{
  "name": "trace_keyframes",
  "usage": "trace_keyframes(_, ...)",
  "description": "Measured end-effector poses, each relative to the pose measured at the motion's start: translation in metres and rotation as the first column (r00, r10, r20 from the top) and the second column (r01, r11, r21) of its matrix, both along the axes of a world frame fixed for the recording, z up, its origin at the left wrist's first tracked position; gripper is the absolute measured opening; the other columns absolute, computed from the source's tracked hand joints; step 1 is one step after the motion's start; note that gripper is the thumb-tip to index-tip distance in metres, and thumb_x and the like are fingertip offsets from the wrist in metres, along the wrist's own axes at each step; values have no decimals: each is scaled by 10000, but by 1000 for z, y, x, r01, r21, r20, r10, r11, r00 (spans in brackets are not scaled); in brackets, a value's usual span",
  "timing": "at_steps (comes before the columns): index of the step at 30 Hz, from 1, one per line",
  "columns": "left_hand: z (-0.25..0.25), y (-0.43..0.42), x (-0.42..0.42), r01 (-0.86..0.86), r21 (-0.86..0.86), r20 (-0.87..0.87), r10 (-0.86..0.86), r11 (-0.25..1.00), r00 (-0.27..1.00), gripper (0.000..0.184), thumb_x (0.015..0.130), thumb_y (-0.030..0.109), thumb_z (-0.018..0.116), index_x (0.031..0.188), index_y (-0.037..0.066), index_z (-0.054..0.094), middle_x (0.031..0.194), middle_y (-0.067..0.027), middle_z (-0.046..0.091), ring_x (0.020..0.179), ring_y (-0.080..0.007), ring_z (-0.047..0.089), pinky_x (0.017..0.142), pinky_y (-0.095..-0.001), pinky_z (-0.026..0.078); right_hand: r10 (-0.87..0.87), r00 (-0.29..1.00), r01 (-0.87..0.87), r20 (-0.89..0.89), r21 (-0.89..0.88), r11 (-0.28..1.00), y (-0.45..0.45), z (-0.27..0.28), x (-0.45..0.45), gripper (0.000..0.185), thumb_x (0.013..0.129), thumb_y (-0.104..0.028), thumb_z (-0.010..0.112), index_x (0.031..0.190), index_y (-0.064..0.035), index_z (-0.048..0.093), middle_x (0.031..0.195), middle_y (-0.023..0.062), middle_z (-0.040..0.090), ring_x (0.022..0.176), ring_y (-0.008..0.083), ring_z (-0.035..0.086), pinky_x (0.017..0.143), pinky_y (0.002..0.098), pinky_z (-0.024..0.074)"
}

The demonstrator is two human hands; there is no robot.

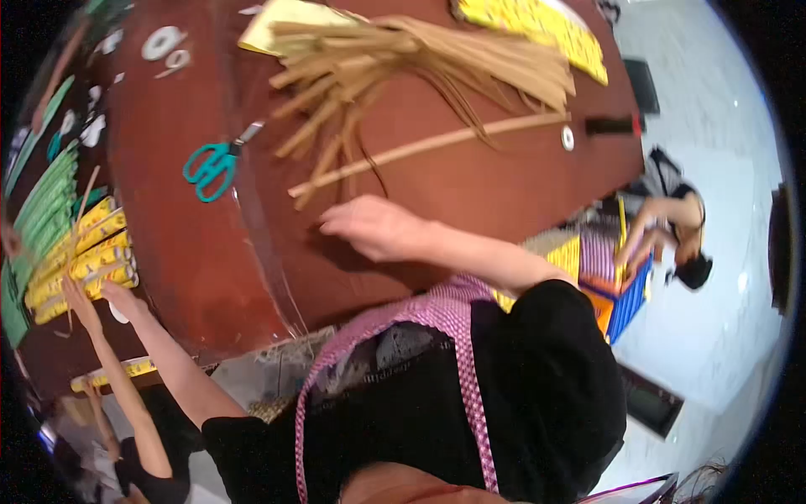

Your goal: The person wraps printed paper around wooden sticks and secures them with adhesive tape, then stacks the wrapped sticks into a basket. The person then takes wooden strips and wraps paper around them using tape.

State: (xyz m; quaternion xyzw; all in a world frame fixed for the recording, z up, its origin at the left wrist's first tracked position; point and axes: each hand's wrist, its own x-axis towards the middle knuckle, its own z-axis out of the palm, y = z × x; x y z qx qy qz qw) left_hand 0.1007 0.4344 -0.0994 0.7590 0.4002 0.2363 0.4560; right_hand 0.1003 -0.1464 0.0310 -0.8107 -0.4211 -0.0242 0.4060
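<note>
My left hand (124, 301) is at the left side, beside the ends of several yellow patterned rolls (88, 265). Its fingers are small and blurred, so I cannot tell whether they grip a roll. Over the brown table (420, 189) hovers my right hand (374, 228), palm down, fingers loosely extended to the left, with nothing visible in it. Beyond it lie a long tan strip (437, 149) and a fanned bundle of tan strips (495, 60). Teal-handled scissors (214, 170) rest to the left of the bundle.
Another person's hand (77, 298) is close beside my left hand. Green wrapped bundles (50, 202) lie at the far left, white tape rolls (161, 42) behind. Yellow packages (546, 29) are at the back. At right, another person bends over a blue crate (631, 302).
</note>
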Motion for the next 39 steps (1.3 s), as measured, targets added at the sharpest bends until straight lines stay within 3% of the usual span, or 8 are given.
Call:
trace_keyframes(4,15,-25,-9,-12,-77,-110,3,997,994,504,992,330,373,1273,-78,465,1277,-205,500,1127,-275,505,953,-410,441,-523,851,521,45,-194,831,-135,22,-60,314,760,56,583,1044,-55,659,1060,145,664,946,307,653,793,367,535)
trace_keyframes(7,23,-44,-23,14,-183,-112,-35,983,993,461,954,273,421,1236,-83,503,1220,-188,540,1070,-265,530,916,-407,459,-890,302,940,-342,-46,337,-222,19,-127,216,916,81,475,1039,9,637,990,89,672,834,148,644,761,257,534)
trace_keyframes(13,31,-56,-79,164,494,-377,41,854,925,467,952,340,513,1218,-34,598,1249,-241,595,1125,-348,588,968,-390,452,-744,-421,882,-518,-426,-202,-369,-101,-332,149,939,-128,543,920,-20,644,736,14,564,634,87,510,579,256,451)
trace_keyframes(17,45,-129,-163,5,742,-319,346,670,883,251,974,166,466,1092,38,647,1060,-137,680,910,-283,657,750,-373,520,-519,-532,766,-669,-642,42,-443,-188,-464,211,938,-132,562,1040,49,599,860,127,658,680,141,634,558,259,498)
trace_keyframes(23,-49,-280,-359,-139,764,-358,594,630,721,319,935,245,485,882,-14,663,816,-224,677,732,-399,656,650,-460,528,-798,119,650,-591,-561,512,-461,-68,-296,321,975,-168,519,1244,6,524,1013,132,646,838,210,615,767,297,520)
trace_keyframes(26,-94,-392,-444,-348,250,-685,419,903,596,331,928,307,508,895,13,655,815,-179,669,733,-352,652,644,-445,523,-722,384,618,-576,-421,664,-463,-40,-219,287,989,-157,512,1241,-21,533,997,94,640,791,161,584,737,267,502)
trace_keyframes(33,-134,-634,-561,-558,-746,-622,-80,362,779,349,889,394,566,987,64,623,832,-53,633,690,-207,595,592,-383,480,-562,379,456,-735,-379,805,-453,-33,-136,231,991,-96,517,1201,-11,559,951,75,640,806,129,583,744,269,504)
trace_keyframes(39,-132,-647,-501,-167,-847,-422,-448,505,788,256,894,334,534,960,89,564,861,-64,574,746,-185,565,617,-362,453,-437,459,432,-774,-235,871,-426,-31,-152,187,974,-34,510,1141,11,582,942,70,651,842,123,609,775,257,511)
